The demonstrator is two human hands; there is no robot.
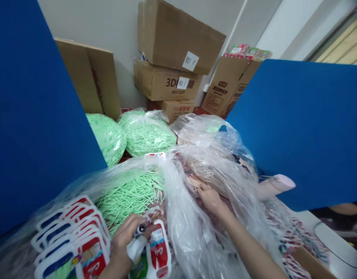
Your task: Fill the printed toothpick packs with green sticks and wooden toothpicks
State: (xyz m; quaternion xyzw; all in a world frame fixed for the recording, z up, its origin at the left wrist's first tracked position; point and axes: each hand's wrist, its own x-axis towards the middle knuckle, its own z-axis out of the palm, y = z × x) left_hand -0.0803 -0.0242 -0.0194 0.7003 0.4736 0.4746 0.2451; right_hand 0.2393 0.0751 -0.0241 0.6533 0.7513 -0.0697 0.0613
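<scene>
My left hand is closed around a small dark-and-white thing, partly hidden by the fingers. Beside it is a bottle-shaped red-and-white cola packet; whether the hand also grips that is unclear. Thin light-green sticks lie loose in an opened clear plastic bag just beyond this hand. My right hand reaches into another clear bag, its fingers closed on a few thin beige sticks. More bottle-shaped packets, red and blue with white edges, overlap at the lower left.
Filled bags of green sticks stand behind. Cardboard boxes are stacked against the wall. Blue panels rise at both sides. A pale cylinder lies at right, near wrapped red-and-white pieces and a carton.
</scene>
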